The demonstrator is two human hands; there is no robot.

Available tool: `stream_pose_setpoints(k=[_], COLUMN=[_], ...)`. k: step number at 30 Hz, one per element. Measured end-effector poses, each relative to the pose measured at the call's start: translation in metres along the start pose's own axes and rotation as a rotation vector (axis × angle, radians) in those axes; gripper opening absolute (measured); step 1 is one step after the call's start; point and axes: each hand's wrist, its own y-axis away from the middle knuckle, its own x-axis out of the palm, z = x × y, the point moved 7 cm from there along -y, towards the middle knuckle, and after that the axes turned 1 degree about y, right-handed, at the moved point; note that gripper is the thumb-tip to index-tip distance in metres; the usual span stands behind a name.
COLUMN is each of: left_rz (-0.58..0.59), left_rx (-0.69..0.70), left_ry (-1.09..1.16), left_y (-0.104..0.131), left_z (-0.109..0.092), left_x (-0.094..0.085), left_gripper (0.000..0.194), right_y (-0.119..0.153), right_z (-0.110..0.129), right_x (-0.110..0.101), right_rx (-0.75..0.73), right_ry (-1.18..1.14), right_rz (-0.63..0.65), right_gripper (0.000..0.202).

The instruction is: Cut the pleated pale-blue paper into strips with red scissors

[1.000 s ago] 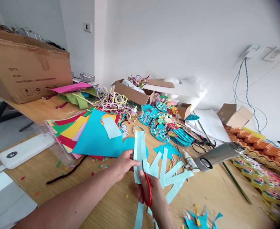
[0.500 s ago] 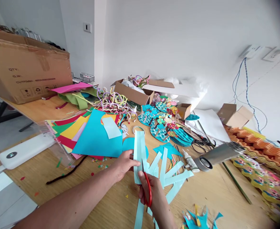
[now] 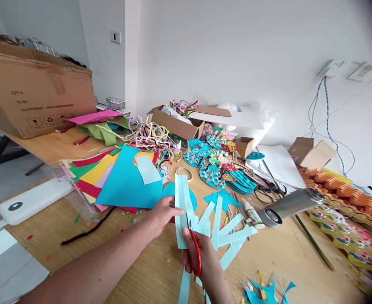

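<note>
A folded piece of light blue paper [image 3: 181,198] stands upright before me, pinched by my left hand [image 3: 163,215] at its left edge. My right hand [image 3: 201,257] grips red-handled scissors [image 3: 197,253], with the blades pointing up along the paper's right part. Between the blades a strip leans away from the rest of the sheet. My right thumb rests near the paper's lower end. Several cut light blue strips [image 3: 216,221] lie loosely on the wooden table, to the right of and below my hands.
Coloured paper sheets [image 3: 135,185] lie at left beside a white power bank [image 3: 33,198]. Behind are pipe cleaners [image 3: 147,135] and blue wavy discs [image 3: 213,175]. A glue bottle [image 3: 252,213] and a steel flask [image 3: 293,204] lie at right. Blue scraps [image 3: 264,291] sit near the front.
The paper and my left hand have shifted slightly left and down. The scissors have dipped a little with the paper, and the strip at the blades still leans apart.
</note>
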Motion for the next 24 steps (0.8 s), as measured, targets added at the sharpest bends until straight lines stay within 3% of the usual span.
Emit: stream_pose_setpoints(k=[24], left_rz=[0.019], left_rx=[0.040], left_ry=[-0.085], left_y=[0.0013], left_z=[0.0022], left_x=[0.0053], left_gripper=[0.023], right_y=[0.0011], right_z=[0.0034], right_x=[-0.0019], right_rx=[0.003], right_ry=[0.018], right_rz=[-0.028], right_gripper=[0.054])
